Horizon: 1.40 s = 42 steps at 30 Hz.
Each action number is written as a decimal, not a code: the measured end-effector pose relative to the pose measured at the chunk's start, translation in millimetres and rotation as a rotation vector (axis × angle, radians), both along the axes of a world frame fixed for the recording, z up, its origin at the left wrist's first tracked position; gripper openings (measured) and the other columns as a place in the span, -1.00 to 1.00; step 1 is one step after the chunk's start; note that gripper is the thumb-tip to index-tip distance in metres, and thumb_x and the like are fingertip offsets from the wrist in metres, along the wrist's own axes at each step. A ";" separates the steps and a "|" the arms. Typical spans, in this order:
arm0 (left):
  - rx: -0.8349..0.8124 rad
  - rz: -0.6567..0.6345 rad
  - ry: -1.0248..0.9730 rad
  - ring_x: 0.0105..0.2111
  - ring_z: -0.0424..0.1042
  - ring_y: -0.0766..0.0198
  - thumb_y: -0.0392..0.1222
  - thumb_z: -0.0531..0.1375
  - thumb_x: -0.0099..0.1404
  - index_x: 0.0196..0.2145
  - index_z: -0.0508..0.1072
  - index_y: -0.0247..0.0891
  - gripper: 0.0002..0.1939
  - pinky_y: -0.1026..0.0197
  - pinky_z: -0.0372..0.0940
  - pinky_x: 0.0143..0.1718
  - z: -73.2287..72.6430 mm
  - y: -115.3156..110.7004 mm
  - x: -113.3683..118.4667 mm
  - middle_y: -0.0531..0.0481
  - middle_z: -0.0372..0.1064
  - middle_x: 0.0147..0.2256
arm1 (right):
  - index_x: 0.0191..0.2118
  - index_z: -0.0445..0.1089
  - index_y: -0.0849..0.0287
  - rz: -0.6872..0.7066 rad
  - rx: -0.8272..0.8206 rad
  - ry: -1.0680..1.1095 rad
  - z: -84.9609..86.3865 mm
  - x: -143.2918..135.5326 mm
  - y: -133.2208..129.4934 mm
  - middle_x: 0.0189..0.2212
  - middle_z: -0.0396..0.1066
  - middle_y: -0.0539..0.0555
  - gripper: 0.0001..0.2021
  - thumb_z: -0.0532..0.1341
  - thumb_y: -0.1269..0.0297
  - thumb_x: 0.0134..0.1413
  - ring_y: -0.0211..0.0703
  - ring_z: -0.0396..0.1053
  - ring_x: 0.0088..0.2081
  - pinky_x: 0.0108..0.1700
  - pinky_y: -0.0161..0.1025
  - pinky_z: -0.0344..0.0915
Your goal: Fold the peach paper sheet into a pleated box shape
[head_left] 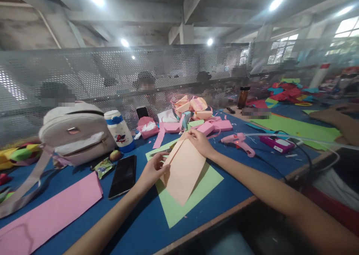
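Observation:
A peach sheet of paper (186, 169) with a folded strip along its left edge lies tilted over a green sheet (175, 213). My left hand (154, 169) grips the folded left edge between thumb and fingers. At the far corner of the same paper, my right hand (199, 142) pinches the fold with its fingertips. Partly hidden behind my left hand, scissors (161, 152) rest on the green sheet. To the right of my right hand lies a pink glue gun (239, 142).
At left stand a pale backpack (81, 135), a white and blue bottle (119, 131), a black phone (122, 176) and pink paper (61, 210). Peach and pink paper pieces (196, 109) are heaped at the back. A purple power strip (276, 143) and another person's arm (336, 116) are at right.

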<state>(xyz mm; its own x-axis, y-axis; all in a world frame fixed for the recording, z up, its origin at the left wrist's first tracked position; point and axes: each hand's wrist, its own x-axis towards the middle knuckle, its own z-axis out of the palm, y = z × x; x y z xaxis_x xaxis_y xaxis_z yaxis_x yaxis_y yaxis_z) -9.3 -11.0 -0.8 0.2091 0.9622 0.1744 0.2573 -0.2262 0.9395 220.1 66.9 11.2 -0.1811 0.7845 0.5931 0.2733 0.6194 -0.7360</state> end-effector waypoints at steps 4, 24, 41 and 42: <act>-0.006 0.079 -0.056 -0.33 0.45 0.18 0.03 0.36 0.01 -0.17 0.48 -0.30 -0.53 0.22 0.32 -0.33 5.6 3.0 -7.3 -0.06 0.47 -0.30 | -0.39 0.21 0.12 -0.055 -0.005 0.099 -0.3 6.6 12.3 -0.42 0.30 0.01 -0.76 0.07 0.06 0.14 -0.10 0.29 -0.29 -0.18 -0.22 0.19; 0.147 0.299 -0.184 -0.55 0.35 0.30 0.09 0.40 -0.03 -0.45 0.54 -0.30 -0.63 0.32 0.25 -0.49 8.5 6.8 -18.0 0.06 0.42 -0.56 | -0.35 0.32 0.14 0.059 -0.179 0.257 -12.6 9.2 25.0 -0.39 0.42 0.02 -0.80 0.20 0.12 -0.03 -0.11 0.38 -0.32 -0.29 -0.24 0.27; 0.201 0.432 -0.210 0.01 0.44 -0.15 -0.01 0.35 -0.03 -0.13 0.61 -0.39 -0.47 0.03 0.38 -0.04 2.6 12.1 -22.3 -0.21 0.53 -0.08 | -0.21 0.60 0.17 0.188 -0.168 0.219 -11.5 3.9 15.3 -0.19 0.58 0.15 -0.70 0.33 0.11 -0.04 0.06 0.51 -0.14 -0.12 -0.09 0.42; 0.198 0.435 -0.214 0.01 0.44 -0.14 -0.02 0.35 -0.03 -0.13 0.61 -0.39 -0.47 0.04 0.38 -0.05 2.6 12.0 -22.1 -0.21 0.53 -0.07 | -0.21 0.60 0.17 0.194 -0.170 0.217 -11.6 3.7 15.4 -0.19 0.58 0.15 -0.70 0.33 0.11 -0.04 0.06 0.51 -0.15 -0.12 -0.09 0.42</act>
<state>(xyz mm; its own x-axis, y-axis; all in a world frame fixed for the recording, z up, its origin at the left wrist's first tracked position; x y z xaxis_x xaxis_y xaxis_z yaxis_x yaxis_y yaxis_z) -31.4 0.9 1.9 -0.2630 0.8965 0.3567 0.1743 -0.3194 0.9314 223.8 82.3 -0.5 -0.2203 0.8391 0.4973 -0.0117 0.5075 -0.8616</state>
